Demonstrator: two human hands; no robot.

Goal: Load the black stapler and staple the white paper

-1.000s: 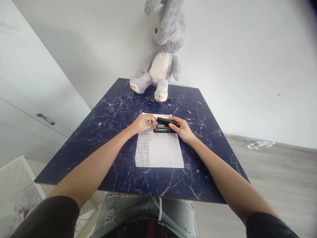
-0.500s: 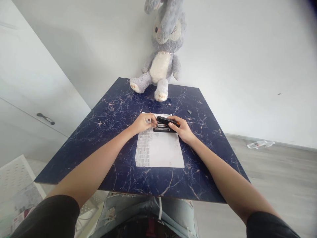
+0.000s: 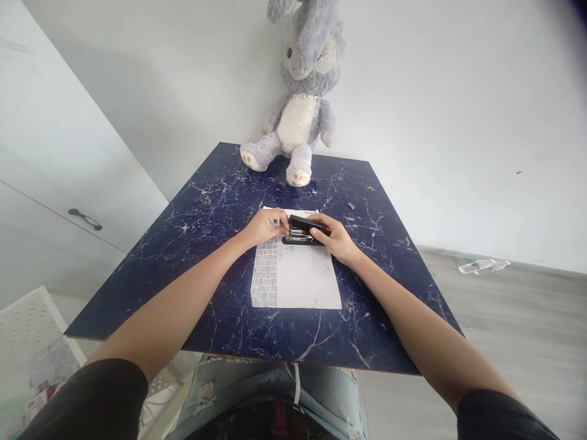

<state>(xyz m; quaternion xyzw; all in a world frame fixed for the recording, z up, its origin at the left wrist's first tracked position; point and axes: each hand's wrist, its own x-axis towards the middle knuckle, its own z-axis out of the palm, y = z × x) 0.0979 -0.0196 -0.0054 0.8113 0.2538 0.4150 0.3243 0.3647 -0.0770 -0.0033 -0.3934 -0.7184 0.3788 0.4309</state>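
The black stapler [image 3: 302,231] sits hinged open on the paper [image 3: 296,275]. The right hand [image 3: 337,239] curls around its rear; the left hand [image 3: 266,226] pinches at its front, perhaps gripping staples.

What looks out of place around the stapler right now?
A plastic bottle lies on its side on the floor right of the table. A small dark piece sits loose beyond the stapler; what it is, I cannot tell.
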